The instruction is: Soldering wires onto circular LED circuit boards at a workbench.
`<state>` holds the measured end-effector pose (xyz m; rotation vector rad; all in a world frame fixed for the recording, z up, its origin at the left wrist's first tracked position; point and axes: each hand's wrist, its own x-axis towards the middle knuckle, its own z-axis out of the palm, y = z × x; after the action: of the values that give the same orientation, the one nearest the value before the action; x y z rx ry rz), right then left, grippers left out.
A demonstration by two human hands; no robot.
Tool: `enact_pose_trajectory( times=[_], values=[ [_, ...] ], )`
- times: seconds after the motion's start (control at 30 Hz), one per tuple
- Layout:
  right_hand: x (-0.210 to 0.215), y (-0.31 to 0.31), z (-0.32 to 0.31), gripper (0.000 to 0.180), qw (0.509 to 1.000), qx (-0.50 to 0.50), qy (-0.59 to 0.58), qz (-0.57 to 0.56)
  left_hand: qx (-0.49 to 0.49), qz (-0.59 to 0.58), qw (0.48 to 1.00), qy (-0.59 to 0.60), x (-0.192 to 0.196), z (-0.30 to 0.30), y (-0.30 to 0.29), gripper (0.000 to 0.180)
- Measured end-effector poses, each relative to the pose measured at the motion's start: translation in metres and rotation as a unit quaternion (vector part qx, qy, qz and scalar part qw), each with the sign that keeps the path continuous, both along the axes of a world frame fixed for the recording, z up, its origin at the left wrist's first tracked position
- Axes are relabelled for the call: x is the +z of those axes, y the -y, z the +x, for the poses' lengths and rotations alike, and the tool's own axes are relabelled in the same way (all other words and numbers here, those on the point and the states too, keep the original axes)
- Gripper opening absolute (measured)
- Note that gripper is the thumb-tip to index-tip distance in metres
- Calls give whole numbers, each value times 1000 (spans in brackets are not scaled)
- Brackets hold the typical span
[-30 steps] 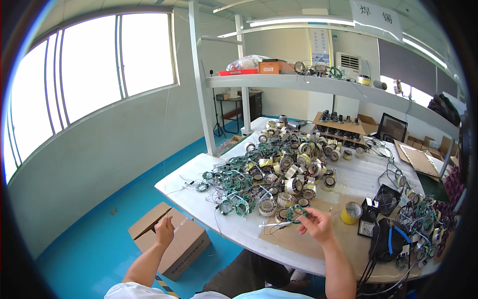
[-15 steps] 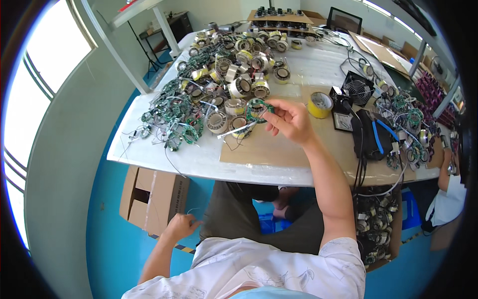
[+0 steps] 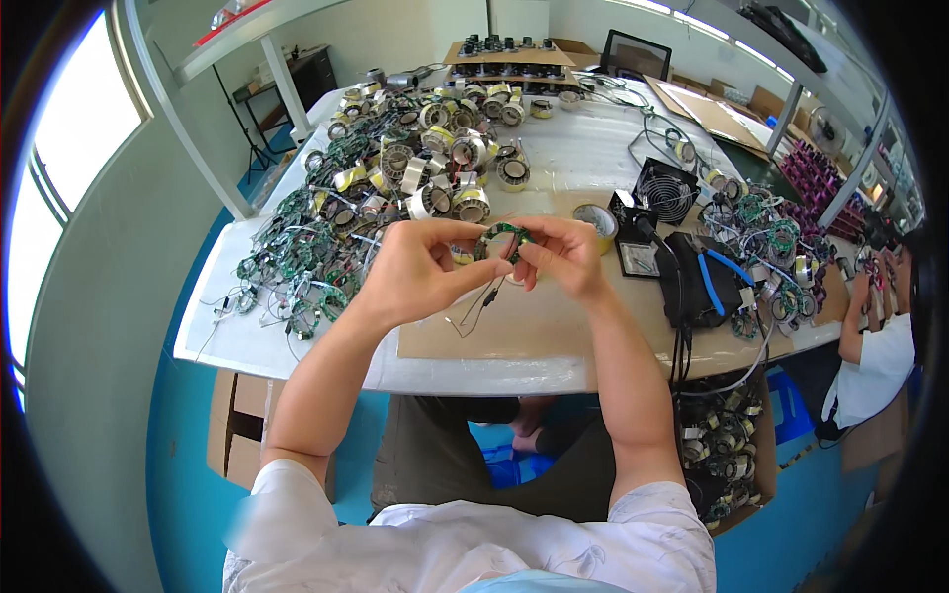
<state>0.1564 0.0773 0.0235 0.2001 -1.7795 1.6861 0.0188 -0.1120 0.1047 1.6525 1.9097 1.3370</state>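
Observation:
A green ring-shaped circuit board is held up over the near middle of the table, with thin wires dangling below it. My left hand pinches its left side between thumb and fingers. On the other side, my right hand grips the rim with thumb and fingertips. Beyond my hands lies a heap of ring-shaped wound coils, several wrapped in yellow tape. Tangled green ring boards spread to the left of that heap. A brown cardboard sheet covers the table below my hands.
To the right are a yellow tape roll, a black fan and blue-handled pliers on a black box. Another pile of wired boards lies farther right, near a co-worker's arm. A carton of coils stands below the table.
My left hand has risen from beside my lap to the circuit board, now held in both hands. The white strip seen hanging by the board no longer shows there. The view has shifted.

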Motion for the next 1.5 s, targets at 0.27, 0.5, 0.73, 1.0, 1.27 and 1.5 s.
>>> enact_pose_trajectory(
  times=[0.27,0.5,0.73,1.0,1.27,1.5],
  values=[
    [19,-21,10,28,977,-202,-50,-38,-48,27,953,299,-19,-31,-78,17],
    [27,-19,21,29,908,-312,188,208,8,130,897,422,-62,-33,-78,15],
    [12,-20,12,20,903,-292,195,249,46,113,925,360,-77,-31,-86,19],
    [13,6,-5,10,944,-237,148,178,78,69,992,69,-86,-30,-87,24],
    [-6,21,-27,12,947,-281,151,29,95,143,985,22,-81,-29,-85,25],
    [-12,18,-31,10,923,-350,74,140,77,154,985,-26,-85,-31,-86,28]
  ],
)
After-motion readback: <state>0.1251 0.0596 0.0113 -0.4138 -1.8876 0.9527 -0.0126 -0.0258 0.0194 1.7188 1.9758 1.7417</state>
